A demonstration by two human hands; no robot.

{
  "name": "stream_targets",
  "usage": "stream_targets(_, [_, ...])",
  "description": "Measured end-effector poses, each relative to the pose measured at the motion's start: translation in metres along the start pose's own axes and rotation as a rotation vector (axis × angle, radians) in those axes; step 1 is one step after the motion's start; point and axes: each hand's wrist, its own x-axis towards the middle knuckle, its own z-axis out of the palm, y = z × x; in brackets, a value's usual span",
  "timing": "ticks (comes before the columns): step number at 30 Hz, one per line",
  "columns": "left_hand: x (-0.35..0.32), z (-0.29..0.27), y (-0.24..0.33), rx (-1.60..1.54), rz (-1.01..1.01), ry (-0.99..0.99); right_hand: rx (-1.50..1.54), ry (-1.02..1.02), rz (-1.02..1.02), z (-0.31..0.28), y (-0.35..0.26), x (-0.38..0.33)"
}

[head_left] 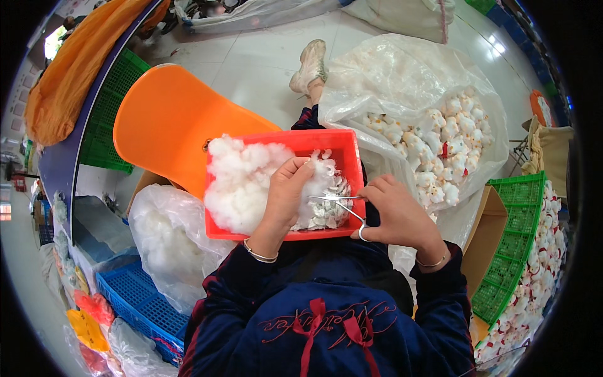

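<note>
Two hands work over a red plastic bin [345, 146] on the lap: the left hand [286, 191] pinches a small white plush toy [321, 171] beside loose stuffing [242, 179], while the right hand [397, 210] grips metal forceps [342, 202], tips pressed together toward the toy

Your hands work inside the red bin [349, 157]: stuffing [242, 182] crowds its left half, small white pieces [326, 210] fill the lower right, bare floor shows only at the top right. Orange chair [169, 122] blocks your left, toy bag [433, 135] your right, green crate [512, 245] beyond.
</note>
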Motion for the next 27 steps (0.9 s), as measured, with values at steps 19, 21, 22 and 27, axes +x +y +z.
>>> stream_targets(19, [-0.021,0.000,0.011,0.295,0.066,0.039,0.067,0.089,0.029,-0.009,0.014,-0.010])
stream_targets(21, [-0.023,0.000,0.010,0.342,0.098,0.010,0.055,0.077,0.052,-0.010,0.013,-0.009])
stream_targets(22, [-0.023,-0.001,0.009,0.358,0.104,-0.010,0.054,0.073,0.049,-0.010,0.012,-0.008])
stream_targets(27, [-0.024,-0.005,0.009,0.413,0.117,-0.025,0.029,0.032,0.042,-0.015,0.010,-0.009])
